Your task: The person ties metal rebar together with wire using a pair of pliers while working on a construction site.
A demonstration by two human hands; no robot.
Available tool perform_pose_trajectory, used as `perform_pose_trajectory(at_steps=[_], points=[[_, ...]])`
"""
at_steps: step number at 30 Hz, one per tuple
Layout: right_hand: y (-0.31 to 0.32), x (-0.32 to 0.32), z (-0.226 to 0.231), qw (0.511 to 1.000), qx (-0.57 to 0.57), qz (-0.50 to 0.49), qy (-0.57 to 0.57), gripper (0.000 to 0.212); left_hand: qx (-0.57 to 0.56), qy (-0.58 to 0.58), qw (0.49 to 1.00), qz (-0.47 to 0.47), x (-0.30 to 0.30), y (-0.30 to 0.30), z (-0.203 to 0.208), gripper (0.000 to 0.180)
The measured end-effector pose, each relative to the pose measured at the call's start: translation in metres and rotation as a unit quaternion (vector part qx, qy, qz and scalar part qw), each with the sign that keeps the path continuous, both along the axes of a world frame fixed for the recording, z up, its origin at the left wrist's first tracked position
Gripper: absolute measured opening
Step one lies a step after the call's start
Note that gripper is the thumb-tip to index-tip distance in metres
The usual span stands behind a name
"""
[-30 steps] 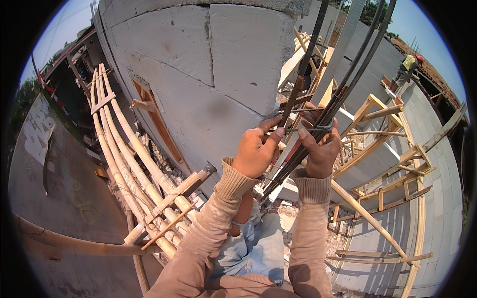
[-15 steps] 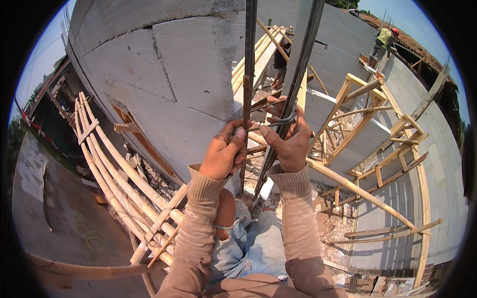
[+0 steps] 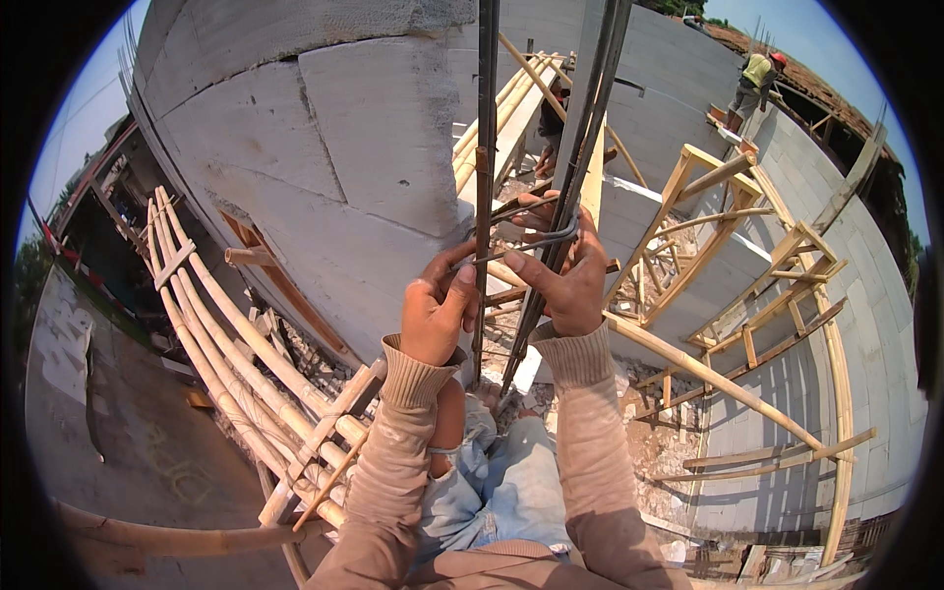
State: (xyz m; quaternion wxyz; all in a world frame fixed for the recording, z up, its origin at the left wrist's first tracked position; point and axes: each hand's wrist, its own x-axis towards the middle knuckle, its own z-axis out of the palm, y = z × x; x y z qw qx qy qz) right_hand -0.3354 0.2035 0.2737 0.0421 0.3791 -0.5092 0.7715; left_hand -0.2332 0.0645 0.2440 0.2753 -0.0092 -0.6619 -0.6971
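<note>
In front of me stand upright steel reinforcing bars, a left bar (image 3: 486,118) and a right pair (image 3: 597,108). A bent steel stirrup (image 3: 559,236) lies across them at chest height, its hooked corner at the right pair. My left hand (image 3: 436,313) is closed beside the left bar, thumb and fingers pinching the stirrup's near left part. My right hand (image 3: 578,280) wraps the right bars, thumb in front and fingers behind, gripping the stirrup near its hook. Some fingertips are hidden behind the steel.
A grey block wall (image 3: 383,128) rises close on the left. Bamboo poles (image 3: 236,349) run past my left side. Timber and bamboo scaffolding (image 3: 733,211) stands at the right, above rubble. One person (image 3: 755,84) works on the far wall; another (image 3: 551,123) is partly hidden behind the bars.
My left hand has shifted slightly left and down, away from the left bar. The thumb of my right hand has moved a little left along the stirrup. The bars appear slightly farther left.
</note>
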Motion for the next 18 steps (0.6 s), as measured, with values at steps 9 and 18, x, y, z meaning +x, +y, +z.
perform_pose_trajectory(at_steps=[9, 18], points=[[-0.003, 0.005, 0.001, 1.0, -0.005, -0.021, 0.001, 0.072, -0.055, 0.085, 0.967, 0.234, 0.005, -0.001, -0.019, 0.02], [-0.008, 0.006, -0.003, 0.999, 0.0, -0.041, 0.002, 0.069, -0.113, 0.115, 0.897, 0.411, -0.003, 0.002, -0.012, 0.055]])
